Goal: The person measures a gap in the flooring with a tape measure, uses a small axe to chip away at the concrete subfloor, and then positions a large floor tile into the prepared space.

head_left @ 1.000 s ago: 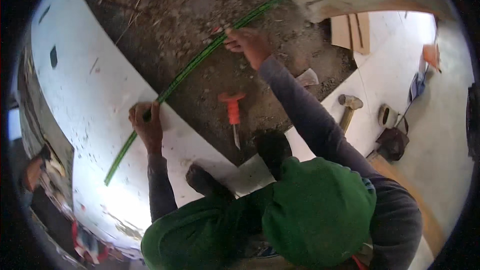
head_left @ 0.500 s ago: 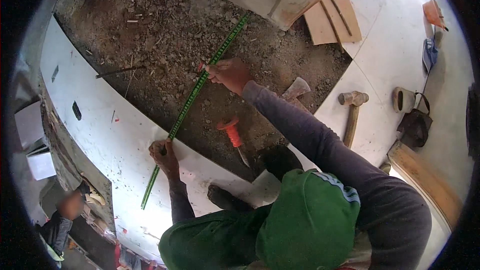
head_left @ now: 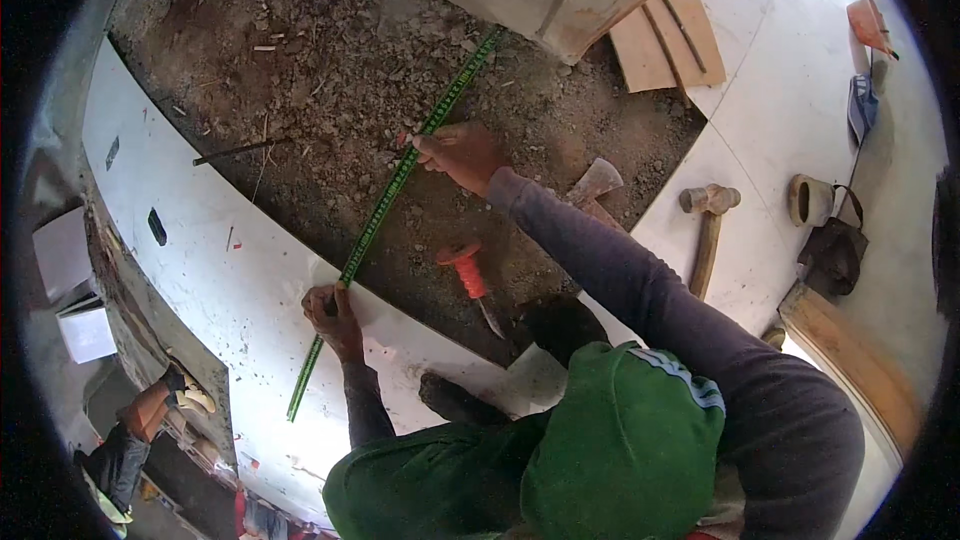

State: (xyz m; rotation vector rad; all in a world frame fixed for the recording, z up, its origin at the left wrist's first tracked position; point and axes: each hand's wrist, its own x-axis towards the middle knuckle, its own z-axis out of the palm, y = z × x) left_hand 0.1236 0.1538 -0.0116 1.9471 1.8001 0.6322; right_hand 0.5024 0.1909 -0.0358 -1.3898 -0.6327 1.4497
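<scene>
A green measuring tape (head_left: pixel 378 212) with black markings runs straight across the dug-out patch of bare soil (head_left: pixel 330 50) and over the edge of the white tiles (head_left: pixel 190 225). My left hand (head_left: pixel 335 322) is closed on the tape at the tile edge, and the tape's near end sticks out past it. Farther along, my right hand (head_left: pixel 465 155) is pinched beside the tape over the soil. At its fingertips is a small reddish thing (head_left: pixel 403 139), too small to name. A chisel (head_left: pixel 468 272) with a red grip and hand guard lies on the soil between my arms.
Beyond my right forearm lie a flat metal blade (head_left: pixel 597 181) and a hammer (head_left: pixel 708 230). Tan boards (head_left: pixel 668 35) rest by the wall corner (head_left: pixel 570 30). A dark rod (head_left: pixel 235 151) crosses the soil's left edge. Another person (head_left: pixel 125 450) is at the lower left.
Both my hands and the tape keep nearly the same places; the whole view has shifted slightly. The other person at the lower left has changed posture, with an arm or leg now stretched out.
</scene>
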